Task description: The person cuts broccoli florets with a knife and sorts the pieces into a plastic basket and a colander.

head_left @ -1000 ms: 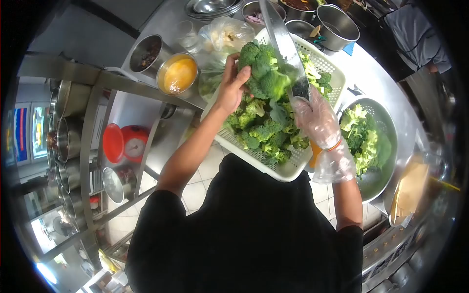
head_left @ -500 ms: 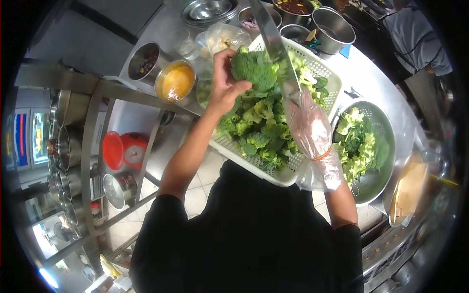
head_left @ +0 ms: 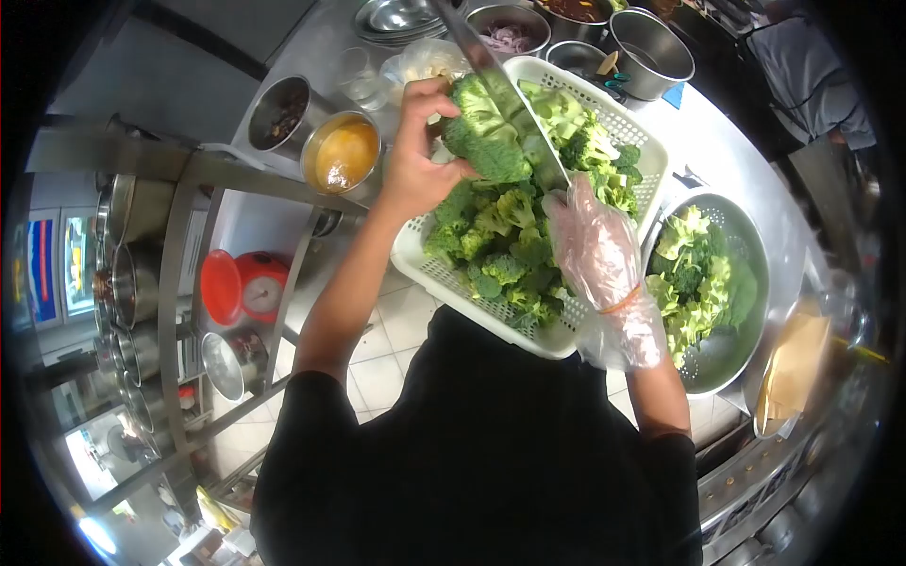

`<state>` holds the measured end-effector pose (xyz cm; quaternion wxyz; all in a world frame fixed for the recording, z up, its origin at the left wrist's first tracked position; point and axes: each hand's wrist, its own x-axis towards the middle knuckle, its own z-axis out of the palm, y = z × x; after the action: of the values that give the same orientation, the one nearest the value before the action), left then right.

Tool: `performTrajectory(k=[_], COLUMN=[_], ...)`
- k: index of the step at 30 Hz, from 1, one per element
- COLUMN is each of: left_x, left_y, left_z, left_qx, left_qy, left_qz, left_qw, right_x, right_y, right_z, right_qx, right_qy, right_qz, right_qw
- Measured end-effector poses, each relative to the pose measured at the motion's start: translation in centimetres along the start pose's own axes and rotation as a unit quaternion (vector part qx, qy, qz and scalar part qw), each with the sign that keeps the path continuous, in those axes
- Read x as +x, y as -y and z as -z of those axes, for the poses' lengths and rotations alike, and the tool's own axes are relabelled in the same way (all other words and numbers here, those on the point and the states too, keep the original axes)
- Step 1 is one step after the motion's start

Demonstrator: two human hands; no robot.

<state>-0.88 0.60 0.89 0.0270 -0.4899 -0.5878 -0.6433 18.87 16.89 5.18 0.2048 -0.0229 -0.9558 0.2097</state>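
Note:
My left hand [head_left: 422,151] grips a broccoli head [head_left: 486,132] from its left side, above a white perforated basket [head_left: 656,156]. Cut broccoli florets [head_left: 505,231] fill much of that basket. My right hand [head_left: 595,241] wears a clear plastic glove held by a rubber band at the wrist. Its fingers are closed round the handle end of a large knife [head_left: 514,99], whose blade points up and to the left. The blade lies against or just in front of the broccoli's right side; whether it cuts in I cannot tell.
Right of the basket stands a metal colander [head_left: 746,255] holding leafy broccoli trimmings. To the left are a pot of orange-yellow liquid [head_left: 344,156] and a pot with dark contents [head_left: 280,113]. More metal pots [head_left: 651,57] line the back. A red scale [head_left: 260,286] sits on the lower shelf.
My left hand has turned the broccoli, so its paler cut underside shows more. The knife tip has swung left, and the basket appears shifted slightly in view.

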Motion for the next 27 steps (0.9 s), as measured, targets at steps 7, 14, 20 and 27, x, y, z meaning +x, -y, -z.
performTrajectory(k=[7,14,20,27], left_x=[0.9,2.0,1.4,1.1], left_y=[-2.1,-3.7,-2.6,-4.0], left_z=[-0.1,-1.4,-0.7,-2.3], left_qx=[0.219,0.336,0.237,0.083], left_qy=[0.085,0.156,0.085,0.031], left_qz=[-0.024,0.003,0.078,-0.022], left_qw=[0.972,0.929,0.965,0.996], right_x=[0.9,0.0,-1.1,-1.0], right_y=[-1.2,-2.8,-2.4,-0.5], right_z=[1.4,1.1,1.5,1.5], right_qx=[0.419,0.499,0.202,0.089], right_qy=[0.18,0.163,-0.083,-0.041], right_qz=[-0.313,-0.328,-0.141,-0.032], right_qw=[0.833,0.785,0.966,0.995])
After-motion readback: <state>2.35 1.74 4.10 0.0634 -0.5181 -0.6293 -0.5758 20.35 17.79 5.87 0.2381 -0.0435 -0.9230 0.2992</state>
